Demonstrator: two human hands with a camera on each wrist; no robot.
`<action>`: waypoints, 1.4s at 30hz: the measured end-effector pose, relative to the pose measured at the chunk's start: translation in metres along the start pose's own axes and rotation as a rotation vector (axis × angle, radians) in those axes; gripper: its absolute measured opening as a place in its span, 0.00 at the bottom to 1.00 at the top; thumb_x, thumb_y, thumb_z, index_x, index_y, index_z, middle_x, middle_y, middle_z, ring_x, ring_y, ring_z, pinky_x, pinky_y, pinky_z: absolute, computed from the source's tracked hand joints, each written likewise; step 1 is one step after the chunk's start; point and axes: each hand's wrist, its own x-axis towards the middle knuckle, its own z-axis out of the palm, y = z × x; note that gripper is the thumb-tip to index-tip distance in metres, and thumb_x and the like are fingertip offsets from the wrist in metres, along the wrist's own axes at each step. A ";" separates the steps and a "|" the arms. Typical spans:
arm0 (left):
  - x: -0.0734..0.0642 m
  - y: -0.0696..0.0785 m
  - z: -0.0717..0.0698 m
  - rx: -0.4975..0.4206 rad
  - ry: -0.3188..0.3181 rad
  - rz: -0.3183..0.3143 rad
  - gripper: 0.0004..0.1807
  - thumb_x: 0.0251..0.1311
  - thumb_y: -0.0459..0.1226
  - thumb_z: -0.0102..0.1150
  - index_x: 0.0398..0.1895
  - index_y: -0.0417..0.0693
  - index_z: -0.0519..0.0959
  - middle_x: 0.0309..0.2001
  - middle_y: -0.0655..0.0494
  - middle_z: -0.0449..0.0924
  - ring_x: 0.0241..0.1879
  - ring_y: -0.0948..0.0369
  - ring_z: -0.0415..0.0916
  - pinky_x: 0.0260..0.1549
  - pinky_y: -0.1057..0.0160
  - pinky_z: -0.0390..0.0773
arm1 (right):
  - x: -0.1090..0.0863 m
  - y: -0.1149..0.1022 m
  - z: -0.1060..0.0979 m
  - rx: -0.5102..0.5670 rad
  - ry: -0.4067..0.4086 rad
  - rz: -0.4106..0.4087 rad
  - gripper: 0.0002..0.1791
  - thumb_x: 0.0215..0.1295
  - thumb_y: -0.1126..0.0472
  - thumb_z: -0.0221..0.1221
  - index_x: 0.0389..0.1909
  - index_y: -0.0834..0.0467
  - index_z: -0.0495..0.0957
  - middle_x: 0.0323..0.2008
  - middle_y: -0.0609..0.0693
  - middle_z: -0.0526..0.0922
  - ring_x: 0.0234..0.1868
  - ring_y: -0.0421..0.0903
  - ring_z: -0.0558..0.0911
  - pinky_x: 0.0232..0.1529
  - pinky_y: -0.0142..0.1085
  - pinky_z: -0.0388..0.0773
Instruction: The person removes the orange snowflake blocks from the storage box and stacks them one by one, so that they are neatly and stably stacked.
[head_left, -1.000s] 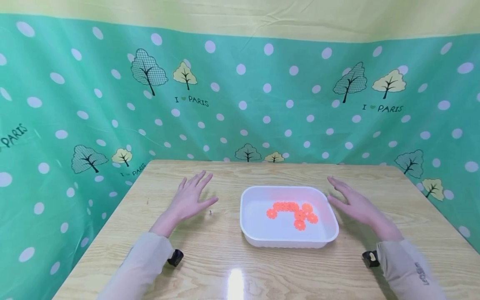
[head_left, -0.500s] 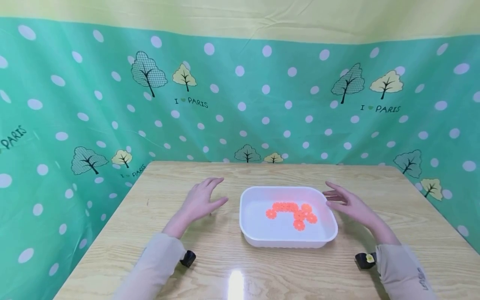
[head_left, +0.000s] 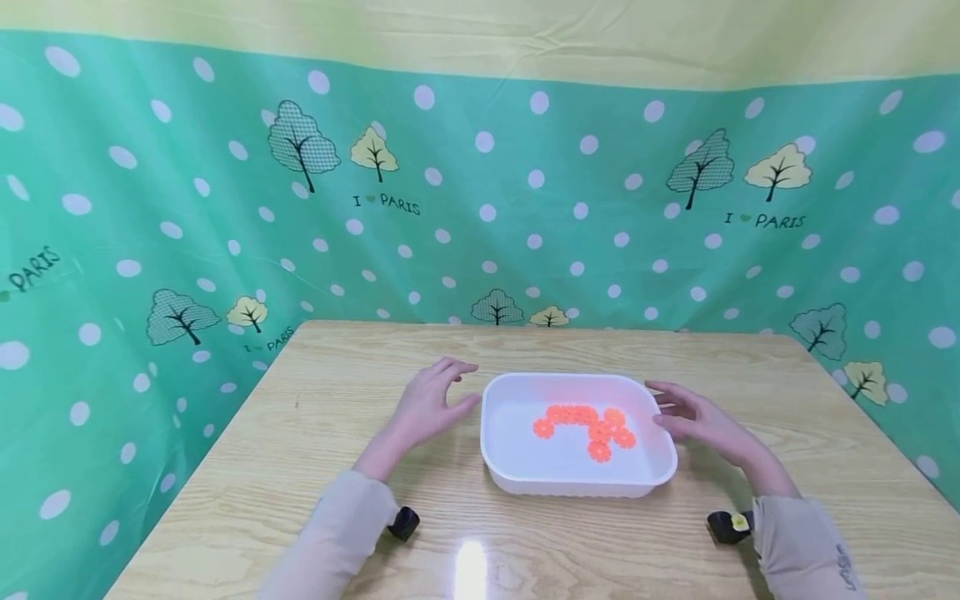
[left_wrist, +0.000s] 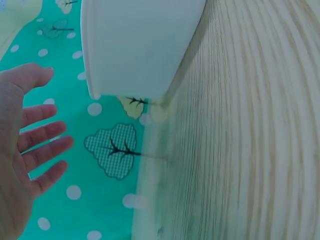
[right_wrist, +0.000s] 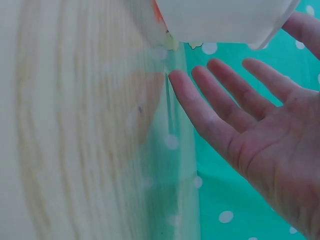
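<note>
A white plastic tub [head_left: 525,475] stands on the wooden table, with several orange-red snowflake-shaped discs [head_left: 573,414] linked together inside it. My left hand [head_left: 431,406] is just left of the tub, fingers spread and bent slightly, thumb toward the rim; in the left wrist view the same hand [left_wrist: 25,135] shows a gap to the tub's wall [left_wrist: 135,50]. My right hand [head_left: 697,422] is at the tub's right end, thumb tip right at the rim. In the right wrist view the right hand [right_wrist: 265,120] has its fingers extended below the tub [right_wrist: 225,22].
The light wood table [head_left: 360,342] ends at a green polka-dot cloth [head_left: 450,192] hanging behind and along both sides. A black wrist camera [head_left: 405,523] sticks out from the left sleeve, another camera [head_left: 727,527] from the right sleeve.
My left hand has moved right, closer to the tub. My right hand has moved slightly in and down to the tub's right rim. The tub and discs have stayed put.
</note>
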 end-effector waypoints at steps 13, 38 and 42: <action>0.008 0.018 0.012 -0.011 -0.048 0.124 0.20 0.53 0.48 0.60 0.49 0.54 0.76 0.46 0.61 0.75 0.44 0.62 0.74 0.44 0.63 0.74 | 0.002 0.005 0.001 0.030 -0.022 0.040 0.35 0.61 0.52 0.54 0.67 0.53 0.54 0.60 0.63 0.64 0.58 0.62 0.67 0.44 0.42 0.77; 0.025 0.039 0.034 -0.043 -0.271 0.218 0.20 0.55 0.50 0.58 0.50 0.56 0.75 0.49 0.64 0.74 0.46 0.66 0.72 0.46 0.67 0.73 | 0.000 0.004 0.005 0.073 -0.025 0.028 0.33 0.63 0.54 0.53 0.67 0.55 0.54 0.61 0.64 0.63 0.58 0.62 0.68 0.43 0.39 0.76; 0.031 0.042 0.037 -0.061 -0.293 0.230 0.20 0.53 0.50 0.60 0.50 0.56 0.76 0.49 0.65 0.74 0.47 0.66 0.72 0.47 0.67 0.73 | 0.001 0.004 0.004 0.069 -0.036 0.025 0.33 0.63 0.54 0.52 0.67 0.56 0.53 0.61 0.66 0.63 0.57 0.63 0.68 0.44 0.40 0.76</action>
